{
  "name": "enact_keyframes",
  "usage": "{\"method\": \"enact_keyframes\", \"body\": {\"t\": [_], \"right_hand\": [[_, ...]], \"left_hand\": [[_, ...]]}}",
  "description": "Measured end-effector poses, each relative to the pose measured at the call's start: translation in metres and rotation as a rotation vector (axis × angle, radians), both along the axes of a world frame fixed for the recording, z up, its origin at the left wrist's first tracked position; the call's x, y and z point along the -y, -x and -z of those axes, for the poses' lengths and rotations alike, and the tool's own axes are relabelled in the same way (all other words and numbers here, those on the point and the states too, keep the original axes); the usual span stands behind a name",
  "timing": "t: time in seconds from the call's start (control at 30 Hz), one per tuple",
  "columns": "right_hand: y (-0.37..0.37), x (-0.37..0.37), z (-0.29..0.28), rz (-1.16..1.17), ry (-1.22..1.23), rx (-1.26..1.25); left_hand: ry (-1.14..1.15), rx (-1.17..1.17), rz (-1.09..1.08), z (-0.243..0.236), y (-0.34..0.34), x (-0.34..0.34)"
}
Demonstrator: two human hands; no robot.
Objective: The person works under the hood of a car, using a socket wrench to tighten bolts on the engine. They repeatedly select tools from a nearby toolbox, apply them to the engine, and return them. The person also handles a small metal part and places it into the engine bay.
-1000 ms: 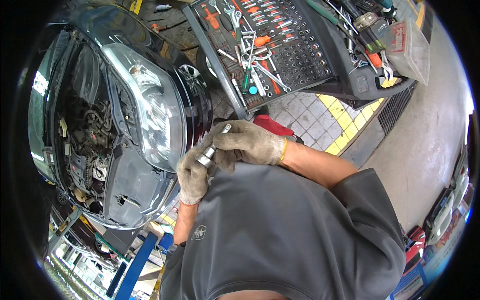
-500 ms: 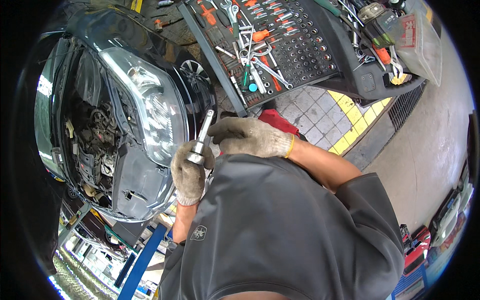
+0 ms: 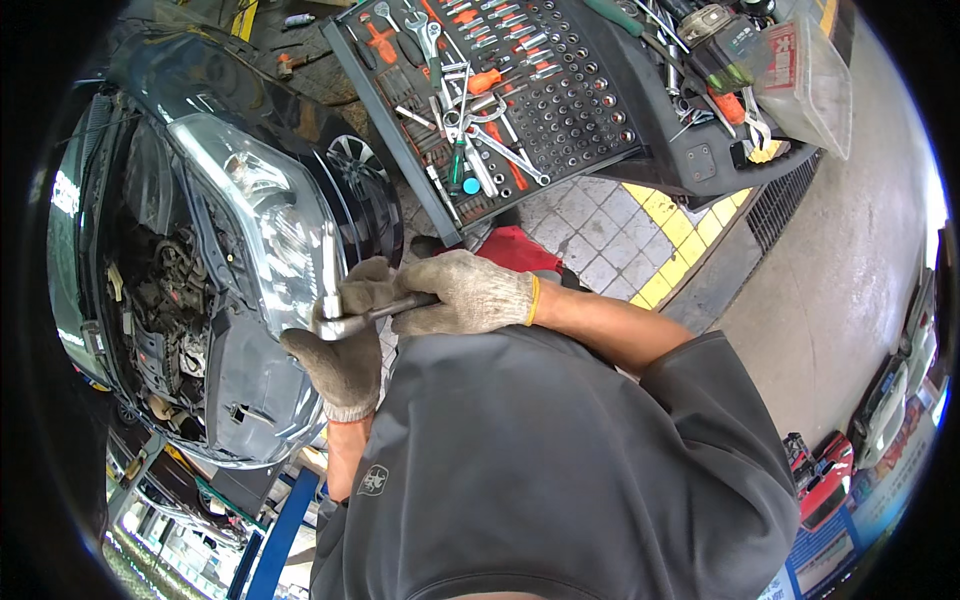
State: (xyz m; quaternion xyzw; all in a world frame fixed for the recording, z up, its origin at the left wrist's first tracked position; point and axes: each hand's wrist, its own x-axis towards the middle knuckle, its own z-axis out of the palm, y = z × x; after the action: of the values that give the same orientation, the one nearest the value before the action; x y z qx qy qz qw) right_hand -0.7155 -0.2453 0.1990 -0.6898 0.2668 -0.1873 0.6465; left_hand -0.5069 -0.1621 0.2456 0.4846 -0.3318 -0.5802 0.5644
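A ratchet wrench (image 3: 385, 310) lies across my two gloved hands in front of my chest. From its head a shiny extension bar (image 3: 330, 262) points away from me, in front of the car headlight (image 3: 262, 200). My left hand (image 3: 345, 368) is closed around the ratchet's head, its thumb on the left side. My right hand (image 3: 468, 290) grips the dark handle from the right, its fingers wrapped round it. Both gloves are knitted and soiled grey-brown. Whether a socket sits on the bar's far tip I cannot tell.
At left stands a dark car (image 3: 215, 75) with its engine bay (image 3: 165, 300) exposed. Beyond my hands, an open tool drawer (image 3: 392, 150) carries sockets, spanners and screwdrivers. A clear plastic bin (image 3: 815, 95) rests on the cart at far right. A yellow-edged floor grate (image 3: 785, 215) lies near it.
My right hand, earlier apart with nothing in it, now grips a ratchet handle. The ratchet's head has met the extension bar in my left hand. The whole view has shifted slightly.
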Motion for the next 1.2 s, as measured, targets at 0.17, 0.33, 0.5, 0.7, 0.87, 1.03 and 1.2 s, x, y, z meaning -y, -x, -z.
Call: {"method": "enact_keyframes", "body": {"t": [0.17, 0.33, 0.5, 0.7, 0.87, 1.03, 1.2], "right_hand": [[0.003, -0.003, -0.009, 0.093, 0.173, 0.046], [0.01, -0.007, -0.01, 0.088, 0.254, -0.022], [0.007, -0.01, -0.012, 0.121, 0.263, -0.011], [0.015, -0.005, -0.016, 0.088, 0.178, 0.075], [0.017, -0.001, -0.009, 0.074, 0.286, 0.073], [0.024, -0.001, -0.003, 0.031, 0.357, 0.025], [0.031, 0.007, -0.002, -0.016, 0.258, 0.112]], "left_hand": [[-0.297, 0.38, -0.017, 0.004, -0.018, -0.002], [-0.329, 0.216, 0.013, -0.007, -0.004, 0.013], [-0.397, 0.247, 0.057, 0.009, -0.001, 0.014], [-0.408, -0.147, 0.102, 0.029, -0.011, 0.01], [-0.407, -0.227, 0.056, 0.036, -0.009, 0.006], [-0.364, -0.206, 0.074, 0.039, -0.005, 0.003], [-0.37, -0.159, 0.057, 0.043, 0.001, 0.001]]}}
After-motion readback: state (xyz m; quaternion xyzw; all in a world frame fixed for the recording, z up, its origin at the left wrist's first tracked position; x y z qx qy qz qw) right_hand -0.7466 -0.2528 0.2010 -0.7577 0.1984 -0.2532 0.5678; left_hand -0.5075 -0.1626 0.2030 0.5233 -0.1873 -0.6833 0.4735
